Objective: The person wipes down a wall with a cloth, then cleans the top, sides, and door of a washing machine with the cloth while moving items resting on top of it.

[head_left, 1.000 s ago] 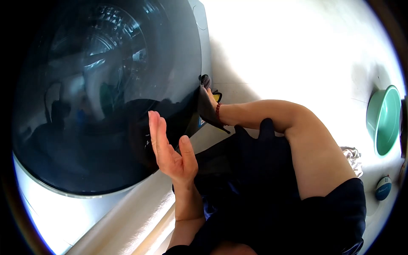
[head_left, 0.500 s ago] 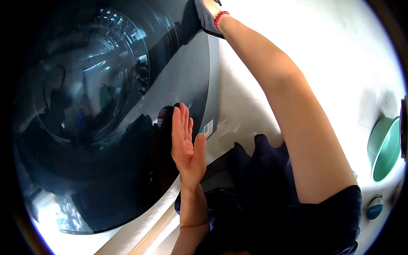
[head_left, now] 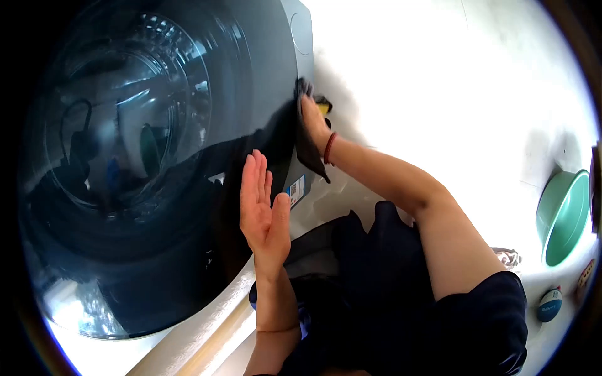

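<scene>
A large dark washing machine point(head_left: 269, 69) with a round glass door point(head_left: 125, 119) fills the left of the view. My left hand point(head_left: 264, 216) is held with its fingers stretched out by the lower front panel, holding nothing; I cannot tell whether it touches the surface. At the machine's side edge, my right hand point(head_left: 315, 120), with a red bead bracelet at the wrist, presses a dark grey cloth point(head_left: 307, 153) against the casing. A corner of the cloth hangs below the palm. Something black and yellow point(head_left: 323, 106) shows beside the fingers, partly hidden.
A label point(head_left: 296, 188) is stuck near the machine's edge, close to my left thumb. On the pale floor at the right stand a green basin point(head_left: 564, 219) and a small blue and white container point(head_left: 550, 305). A light-coloured rail or ledge point(head_left: 200, 338) runs along the bottom left.
My right hand has come down along the machine's edge with the cloth, closer to me. My left hand has shifted slightly left, fingers still stretched.
</scene>
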### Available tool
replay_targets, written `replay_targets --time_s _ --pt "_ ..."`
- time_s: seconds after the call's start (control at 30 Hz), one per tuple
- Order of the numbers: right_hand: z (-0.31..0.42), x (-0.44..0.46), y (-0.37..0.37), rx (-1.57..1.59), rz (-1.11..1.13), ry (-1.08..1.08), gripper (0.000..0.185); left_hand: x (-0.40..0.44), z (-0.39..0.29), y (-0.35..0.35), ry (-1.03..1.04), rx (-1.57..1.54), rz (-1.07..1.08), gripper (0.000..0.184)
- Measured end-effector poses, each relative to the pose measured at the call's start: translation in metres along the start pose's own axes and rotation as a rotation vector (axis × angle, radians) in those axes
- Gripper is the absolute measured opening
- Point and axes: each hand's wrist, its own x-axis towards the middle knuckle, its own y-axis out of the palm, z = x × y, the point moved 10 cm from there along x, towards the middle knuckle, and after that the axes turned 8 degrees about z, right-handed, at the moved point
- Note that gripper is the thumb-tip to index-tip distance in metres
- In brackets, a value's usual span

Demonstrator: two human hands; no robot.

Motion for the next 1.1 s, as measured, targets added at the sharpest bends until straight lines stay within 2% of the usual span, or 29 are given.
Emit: replay_targets --time_s 0.07,0.13,0.2,0.27,0.37,0.43,0.5,0.53,0.6,0.63,0.67,0.73,0.77,0.87,0.97,1.0,1.03,1.07,1.1 --pt "0.050 0.025 -0.003 -0.189 0.138 -0.080 0.055 -0.001 0.001 -0.001 -0.001 0.009 0.008 0.067" --pt "0.064 0.049 0.007 0.466 0.197 0.249 0.056 0.000 0.002 -0.001 0.003 0.034 0.021 0.067" --pt "0.048 0.077 0.004 0.495 0.123 0.302 0.058 0.000 0.001 -0.001 0.006 0.047 0.028 0.067" --pt "0.036 0.085 -0.001 0.256 0.066 0.082 0.061 0.001 0.001 -0.001 0.016 0.060 0.034 0.067" --pt "-0.031 0.055 0.002 0.228 0.006 0.223 0.060 0.001 0.002 -0.001 0.001 0.037 0.017 0.068" --pt "-0.058 -0.015 0.004 -0.026 -0.016 0.273 0.059 0.002 0.003 -0.003 0.037 0.045 0.026 0.068" --pt "-0.057 -0.094 0.009 -0.060 -0.024 0.515 0.061 0.002 0.007 -0.001 0.059 0.061 0.038 0.065" --pt "-0.037 -0.129 0.019 0.035 -0.012 0.726 0.064 0.003 0.008 -0.001 0.068 0.074 0.038 0.063" --pt "-0.013 -0.163 0.036 0.111 0.066 1.017 0.069 0.004 0.013 -0.003 0.070 0.130 0.059 0.059" --pt "-0.051 -0.163 0.057 0.402 0.257 1.038 0.062 0.000 0.019 -0.003 0.060 0.170 0.088 0.057" --pt "-0.005 -0.167 0.071 0.652 0.329 1.025 0.051 -0.004 0.022 -0.001 0.047 0.209 0.115 0.055" --pt "0.038 -0.167 0.068 0.705 0.220 1.141 0.036 -0.014 0.030 -0.005 0.016 0.220 0.116 0.049" --pt "0.036 -0.166 0.063 0.723 0.161 1.177 0.033 -0.022 0.034 -0.007 -0.011 0.232 0.108 0.049" --pt "0.080 -0.162 0.053 0.693 0.110 0.964 0.028 -0.049 0.030 -0.013 0.005 0.256 0.039 0.048" --pt "0.151 -0.132 0.068 0.483 0.336 0.376 0.026 -0.070 0.042 -0.016 -0.007 0.222 -0.043 0.044" --pt "0.187 -0.136 0.072 0.027 0.402 -0.011 0.035 -0.075 0.050 -0.018 -0.009 0.203 -0.069 0.043" --pt "0.204 -0.157 0.086 -0.188 0.399 -0.191 0.048 -0.088 0.065 -0.018 0.003 0.258 -0.087 0.037" --pt "0.234 -0.188 0.108 -0.373 0.486 -0.508 0.062 -0.097 0.076 -0.019 0.000 0.258 -0.075 0.037" --pt "0.251 -0.219 0.130 -0.575 0.647 -0.742 0.067 -0.107 0.086 -0.020 -0.001 0.257 -0.062 0.036"
